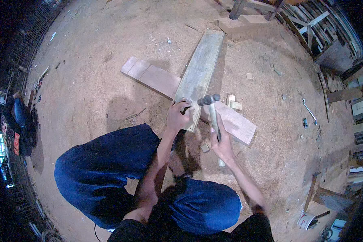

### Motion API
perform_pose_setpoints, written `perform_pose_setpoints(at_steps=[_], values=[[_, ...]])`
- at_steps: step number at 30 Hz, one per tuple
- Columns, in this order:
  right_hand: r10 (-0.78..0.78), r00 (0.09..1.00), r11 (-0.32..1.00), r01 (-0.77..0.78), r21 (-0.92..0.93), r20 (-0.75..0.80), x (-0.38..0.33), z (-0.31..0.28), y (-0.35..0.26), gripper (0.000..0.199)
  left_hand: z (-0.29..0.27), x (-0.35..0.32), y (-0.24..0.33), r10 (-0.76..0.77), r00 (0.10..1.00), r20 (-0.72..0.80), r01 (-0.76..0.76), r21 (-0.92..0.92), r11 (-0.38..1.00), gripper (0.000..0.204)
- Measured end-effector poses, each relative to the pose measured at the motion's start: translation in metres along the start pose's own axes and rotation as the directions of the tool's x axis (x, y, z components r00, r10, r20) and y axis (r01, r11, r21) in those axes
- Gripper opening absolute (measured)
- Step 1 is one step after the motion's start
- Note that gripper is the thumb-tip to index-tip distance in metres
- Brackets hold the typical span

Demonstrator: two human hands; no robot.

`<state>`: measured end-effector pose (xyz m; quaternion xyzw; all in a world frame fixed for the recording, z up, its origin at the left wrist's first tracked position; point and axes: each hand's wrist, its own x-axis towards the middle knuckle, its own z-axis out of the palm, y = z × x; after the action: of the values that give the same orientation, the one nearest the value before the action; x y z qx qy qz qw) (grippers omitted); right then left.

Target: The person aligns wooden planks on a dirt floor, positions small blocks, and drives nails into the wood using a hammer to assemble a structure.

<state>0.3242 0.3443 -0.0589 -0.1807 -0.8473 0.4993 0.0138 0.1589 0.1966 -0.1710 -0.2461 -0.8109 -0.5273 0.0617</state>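
Observation:
A long pale plank (201, 60) lies ahead of me, its near end resting across a shorter, wider board (236, 123) on the sandy ground. At the plank's near end my left hand (178, 115) is closed, thumb and fingers pinched together just over the wood. Whatever sits between those fingertips is too small to make out. My right hand (222, 145) grips a ball-peen hammer (213, 113) by its light wooden handle. The hammer's dark head is raised beside the plank's right edge, close to my left fingers.
Small wood blocks (234, 103) lie right of the plank, and another offcut (205, 148) is near my right wrist. A wrench (309, 112) rests farther right. Stacked timber (330, 30) fills the far right, with a white bucket (306, 221) below. A dark bag (22, 121) sits far left.

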Motion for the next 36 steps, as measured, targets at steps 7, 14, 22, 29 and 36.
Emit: perform_pose_setpoints(at_steps=[7, 14, 22, 29, 36], values=[[-0.175, 0.971, 0.985, 0.172, -0.034, -0.165, -0.011, -0.004, 0.014, 0.065, -0.003, -0.013, 0.035, -0.234, 0.972, 0.013, 0.186, 0.564, 0.805, 0.125], [-0.086, 0.995, 0.996, 0.087, 0.007, -0.056, -0.008, -0.002, 0.002, 0.066, -0.014, 0.001, 0.044, -0.461, 0.875, 0.148, 0.293, 0.596, 0.747, 0.141], [-0.207, 0.971, 0.97, 0.22, -0.106, 0.12, 0.019, -0.017, -0.038, 0.068, -0.005, -0.015, 0.017, -0.339, 0.94, 0.026, 0.253, 0.614, 0.747, 0.148], [-0.199, 0.958, 0.951, 0.24, -0.197, 0.206, 0.026, -0.036, -0.023, 0.067, 0.03, -0.012, 0.027, -0.487, 0.865, 0.12, 0.321, 0.614, 0.721, 0.152], [-0.2, 0.929, 0.927, 0.282, -0.246, 0.311, 0.039, -0.03, -0.033, 0.068, -0.002, 0.0, 0.045, -0.552, 0.828, 0.103, 0.366, 0.646, 0.67, 0.155]])
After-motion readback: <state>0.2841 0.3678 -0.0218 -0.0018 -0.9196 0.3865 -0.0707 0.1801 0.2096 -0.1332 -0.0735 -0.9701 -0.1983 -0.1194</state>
